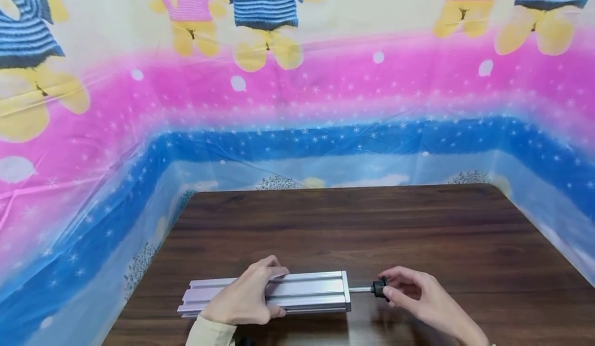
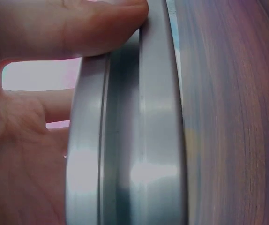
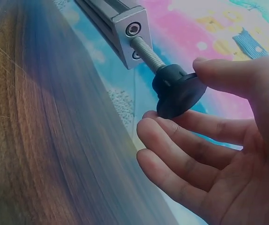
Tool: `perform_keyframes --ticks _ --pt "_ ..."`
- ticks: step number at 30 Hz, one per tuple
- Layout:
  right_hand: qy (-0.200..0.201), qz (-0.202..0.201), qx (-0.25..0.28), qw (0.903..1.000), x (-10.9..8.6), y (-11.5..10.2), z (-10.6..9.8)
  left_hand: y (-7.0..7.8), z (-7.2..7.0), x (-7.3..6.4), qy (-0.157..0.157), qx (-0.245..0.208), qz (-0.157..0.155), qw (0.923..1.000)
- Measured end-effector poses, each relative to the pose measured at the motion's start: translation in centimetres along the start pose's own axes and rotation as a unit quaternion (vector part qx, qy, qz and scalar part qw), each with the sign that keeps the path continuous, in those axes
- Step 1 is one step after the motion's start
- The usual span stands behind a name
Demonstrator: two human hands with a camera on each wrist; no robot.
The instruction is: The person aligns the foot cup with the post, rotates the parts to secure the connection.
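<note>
2 hands (image 1: 246, 295), gripped metal bar (image 1: 316, 287), pinched knob (image 3: 180, 93)

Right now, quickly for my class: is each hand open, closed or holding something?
Left hand: closed around the metal bar, holding it.
Right hand: holding the black knob in a pinch.

The left hand (image 1: 246, 297) hides part of the metal profile (image 1: 309, 286), the end plate (image 3: 125, 43) conceals the tip of the threaded rod (image 3: 148, 55) — and the table (image 1: 348, 227) is cropped on its near side.
</note>
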State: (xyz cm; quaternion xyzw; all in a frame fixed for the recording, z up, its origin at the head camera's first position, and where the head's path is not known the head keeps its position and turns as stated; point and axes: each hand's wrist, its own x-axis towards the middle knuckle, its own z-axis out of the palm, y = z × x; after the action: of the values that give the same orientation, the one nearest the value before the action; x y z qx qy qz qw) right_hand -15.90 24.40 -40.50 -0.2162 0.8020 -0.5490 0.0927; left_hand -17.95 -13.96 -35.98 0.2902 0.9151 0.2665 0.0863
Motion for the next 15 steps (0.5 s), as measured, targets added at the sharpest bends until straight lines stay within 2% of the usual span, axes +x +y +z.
perform_keyframes --ticks 3,7,11,15 --pt "0.002 0.005 0.003 1.0000 -0.3 -0.1 0.0 0.2 -0.1 -0.1 0.002 0.005 0.004 1.0000" --pt "0.015 0.004 -0.022 0.9996 -0.6 -0.4 0.0 0.7 -0.4 -0.1 0.013 0.016 0.011 0.9997" --pt "0.037 -0.019 -0.039 0.9984 -1.1 -0.6 0.1 1.1 -0.5 0.0 0.017 0.020 0.021 0.9994" --pt "0.047 -0.049 -0.042 0.9968 -1.4 -0.4 0.5 1.2 -0.2 0.0 0.007 0.018 0.015 0.9997"
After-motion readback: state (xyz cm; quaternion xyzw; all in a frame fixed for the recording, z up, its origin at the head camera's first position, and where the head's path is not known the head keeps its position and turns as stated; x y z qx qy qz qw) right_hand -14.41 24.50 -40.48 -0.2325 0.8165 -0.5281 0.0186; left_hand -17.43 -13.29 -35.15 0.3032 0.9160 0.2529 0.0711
